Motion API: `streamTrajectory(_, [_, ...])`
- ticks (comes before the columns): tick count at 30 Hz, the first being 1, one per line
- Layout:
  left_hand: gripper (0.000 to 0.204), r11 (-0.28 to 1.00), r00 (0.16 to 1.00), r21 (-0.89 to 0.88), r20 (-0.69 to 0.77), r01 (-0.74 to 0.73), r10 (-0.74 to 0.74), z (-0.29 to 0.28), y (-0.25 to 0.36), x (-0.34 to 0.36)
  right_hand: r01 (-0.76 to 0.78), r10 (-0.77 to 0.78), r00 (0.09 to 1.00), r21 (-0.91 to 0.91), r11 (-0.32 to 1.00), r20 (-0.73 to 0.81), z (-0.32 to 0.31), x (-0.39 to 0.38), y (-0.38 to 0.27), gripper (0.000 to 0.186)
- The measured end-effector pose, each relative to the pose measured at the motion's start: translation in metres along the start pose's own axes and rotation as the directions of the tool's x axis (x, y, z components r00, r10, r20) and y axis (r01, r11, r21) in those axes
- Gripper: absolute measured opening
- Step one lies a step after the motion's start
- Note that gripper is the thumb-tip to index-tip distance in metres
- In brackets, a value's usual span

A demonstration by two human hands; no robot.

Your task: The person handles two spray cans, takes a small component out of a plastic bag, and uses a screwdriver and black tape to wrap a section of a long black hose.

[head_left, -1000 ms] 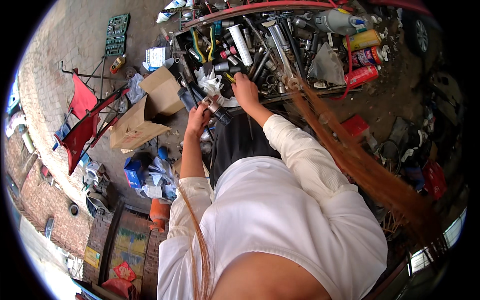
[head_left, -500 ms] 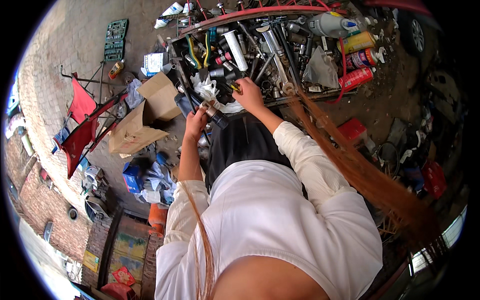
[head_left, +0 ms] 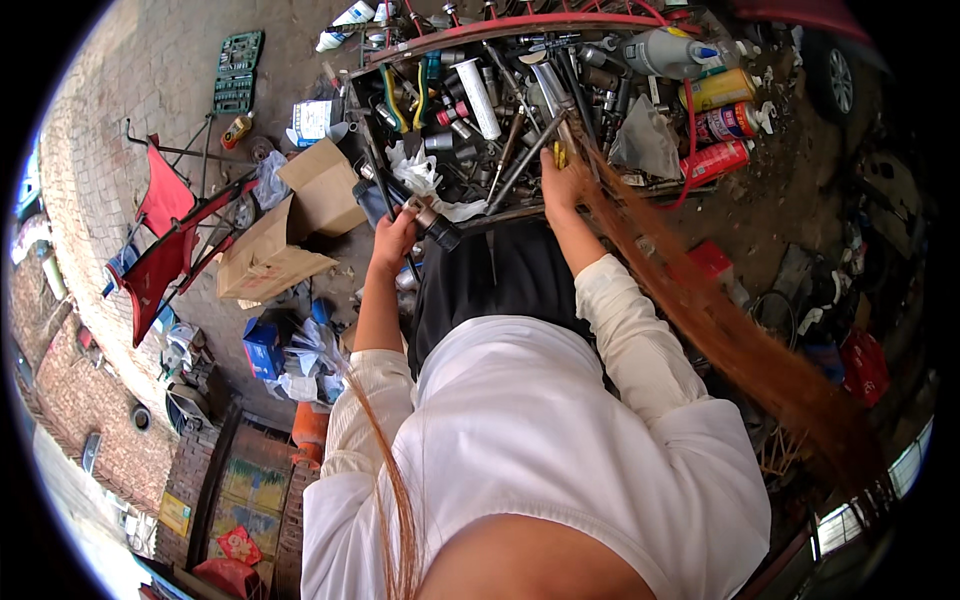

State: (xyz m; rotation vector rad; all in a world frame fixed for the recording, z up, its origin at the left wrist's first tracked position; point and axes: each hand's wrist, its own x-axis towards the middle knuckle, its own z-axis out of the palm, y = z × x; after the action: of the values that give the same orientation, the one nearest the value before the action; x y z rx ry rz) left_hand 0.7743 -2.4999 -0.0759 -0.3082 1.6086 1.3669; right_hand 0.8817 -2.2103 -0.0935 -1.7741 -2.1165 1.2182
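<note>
In my left hand, fingers closed, is a dark cylindrical tool with a metal collar, held at the near left corner of a metal tool tray. My right hand is closed on a small yellow-and-black object over the tray's near side; its kind is mostly hidden by the fingers. Strands of long hair hang across beside that hand. Between the hands lie a crumpled white plastic bag and long metal bars. Several sockets and wrenches fill the tray, along with a white tube and yellow-and-green handles.
Spray cans and a grey jug sit at the tray's right. Left of it stand an open cardboard box and a red folding chair. A green socket case lies on the paving. A red hose crosses the tray's right side.
My right hand has moved right and slightly away from me over the tray, carrying the yellow-and-black object. My left hand stays nearly in place with the dark tool.
</note>
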Motion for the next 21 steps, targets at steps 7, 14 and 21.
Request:
streamTrajectory(7, [0.019,0.974,0.990,-0.177,0.001,0.141,-0.143,0.005,0.011,-0.004,-0.564,0.566,0.823,-0.175,0.807,-0.046,0.050,-0.070,-0.057,0.076])
streamTrajectory(14, [0.020,0.968,0.989,-0.207,0.023,0.144,-0.143,0.005,0.009,-0.003,-0.457,0.468,0.883,-0.181,0.871,0.023,0.055,-0.056,-0.022,0.055])
streamTrajectory(21, [0.028,0.992,0.998,-0.117,-0.040,0.041,-0.046,0.005,-0.003,-0.003,-0.007,0.096,0.963,-0.333,0.943,0.251,0.006,-0.032,0.018,0.048])
